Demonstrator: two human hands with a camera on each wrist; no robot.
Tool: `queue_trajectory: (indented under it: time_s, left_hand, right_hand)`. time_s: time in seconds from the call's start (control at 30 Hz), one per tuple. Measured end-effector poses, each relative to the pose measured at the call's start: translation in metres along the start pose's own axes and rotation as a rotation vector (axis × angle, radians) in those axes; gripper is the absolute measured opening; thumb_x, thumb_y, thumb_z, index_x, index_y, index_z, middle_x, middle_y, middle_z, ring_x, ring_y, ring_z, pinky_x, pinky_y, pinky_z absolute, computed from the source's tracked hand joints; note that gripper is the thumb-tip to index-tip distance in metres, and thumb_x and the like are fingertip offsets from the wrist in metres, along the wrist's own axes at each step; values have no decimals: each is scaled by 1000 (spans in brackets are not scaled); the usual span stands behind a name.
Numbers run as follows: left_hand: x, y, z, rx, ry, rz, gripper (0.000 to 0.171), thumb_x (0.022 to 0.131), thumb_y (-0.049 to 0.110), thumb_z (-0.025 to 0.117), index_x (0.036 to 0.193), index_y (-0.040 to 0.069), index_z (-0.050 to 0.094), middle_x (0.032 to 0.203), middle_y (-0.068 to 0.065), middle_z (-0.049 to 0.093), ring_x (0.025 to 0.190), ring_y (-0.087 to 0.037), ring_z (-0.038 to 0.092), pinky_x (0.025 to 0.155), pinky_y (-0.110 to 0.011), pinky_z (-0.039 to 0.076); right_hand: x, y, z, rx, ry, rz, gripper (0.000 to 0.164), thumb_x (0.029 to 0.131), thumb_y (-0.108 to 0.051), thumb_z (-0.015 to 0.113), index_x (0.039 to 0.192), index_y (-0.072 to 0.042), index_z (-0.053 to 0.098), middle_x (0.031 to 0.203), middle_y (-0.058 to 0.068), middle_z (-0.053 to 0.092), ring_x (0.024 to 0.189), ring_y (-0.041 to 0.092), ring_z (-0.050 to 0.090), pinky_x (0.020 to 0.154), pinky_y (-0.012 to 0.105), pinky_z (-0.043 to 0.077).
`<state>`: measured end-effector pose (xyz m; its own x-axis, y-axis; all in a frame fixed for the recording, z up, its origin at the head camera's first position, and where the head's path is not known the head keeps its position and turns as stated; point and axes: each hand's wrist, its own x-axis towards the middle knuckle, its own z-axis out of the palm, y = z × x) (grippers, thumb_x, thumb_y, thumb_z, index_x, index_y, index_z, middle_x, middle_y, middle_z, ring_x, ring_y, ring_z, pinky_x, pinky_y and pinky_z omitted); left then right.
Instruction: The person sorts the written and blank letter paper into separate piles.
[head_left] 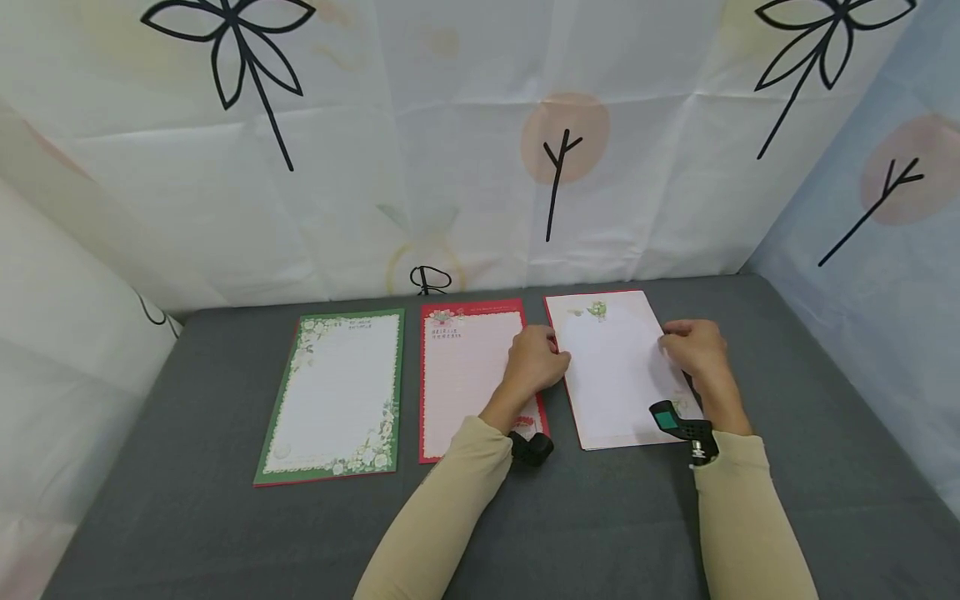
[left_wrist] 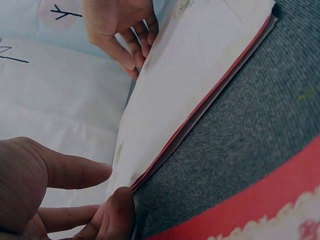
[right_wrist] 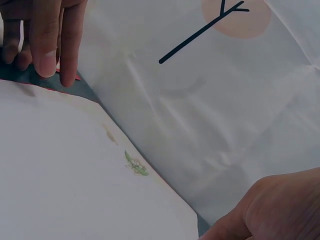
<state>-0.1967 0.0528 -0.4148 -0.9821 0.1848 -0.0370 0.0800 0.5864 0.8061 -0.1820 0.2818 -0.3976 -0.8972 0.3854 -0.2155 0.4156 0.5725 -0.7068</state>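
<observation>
A stack of white sheets (head_left: 611, 375) with a small green print near its top lies on the dark grey table; a red layer shows along its left edge. At that left edge is my left hand (head_left: 534, 360), fingertips right at the side of the stack and thumb apart from them in the left wrist view. Opposite, my right hand (head_left: 696, 348) has its fingertips at the right edge, fingers loosely bent. In the right wrist view the left hand's fingers (right_wrist: 46, 50) point down beside the sheets (right_wrist: 75, 165). Part of the right hand (right_wrist: 280, 210) is cut off there.
Left of the stack lies a red-bordered sheet (head_left: 465, 383), partly beneath my left forearm. Farther left is a green-bordered sheet (head_left: 333, 392) with white flowers. A printed white cloth (head_left: 450, 125) hangs behind the grey table (head_left: 187, 467), and another cloth (head_left: 885, 333) hangs on the right.
</observation>
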Motion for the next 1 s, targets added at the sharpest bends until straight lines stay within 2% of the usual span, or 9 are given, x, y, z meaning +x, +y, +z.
queue_trajectory:
  time_s: [0.23,0.37,0.53,0.7,1.0]
  left_hand:
    - [-6,-3,-12,-57,30,31,37,91,12,72,125,-1,69,89,-3,66,79,-17,61,66,-30,49]
    - [-9,-9,-22,-93,40,38,40,91,12,71,129,0,67,92,-3,66,79,-17,61,68,-32,49]
    - [-14,-19,-37,-114,64,42,42,91,13,72,130,0,66,95,-7,66,81,-19,66,66,-32,48]
    - [-20,-31,-54,-112,92,21,44,91,13,73,132,-1,65,96,-8,66,87,-23,68,69,-34,50]
    - [-34,-50,-92,-106,151,-7,45,91,12,73,132,-2,64,99,-13,67,94,-28,69,78,-43,54]
  right_hand:
    - [-2,-4,2,12,53,-10,49,100,-17,57,141,8,52,140,32,49,125,46,49,97,56,47]
    - [-4,-8,2,14,53,-50,50,99,-18,59,142,9,52,140,31,50,126,46,48,99,57,45]
    - [-8,-17,3,-29,50,-141,51,98,-20,64,140,7,55,128,28,57,112,41,54,83,45,48]
    - [-13,-27,11,-25,16,-226,51,96,-18,66,141,5,56,122,26,59,106,38,55,74,36,45]
    - [-27,-44,31,-41,-76,-383,51,93,-18,72,138,2,59,119,24,63,109,37,57,76,39,47]
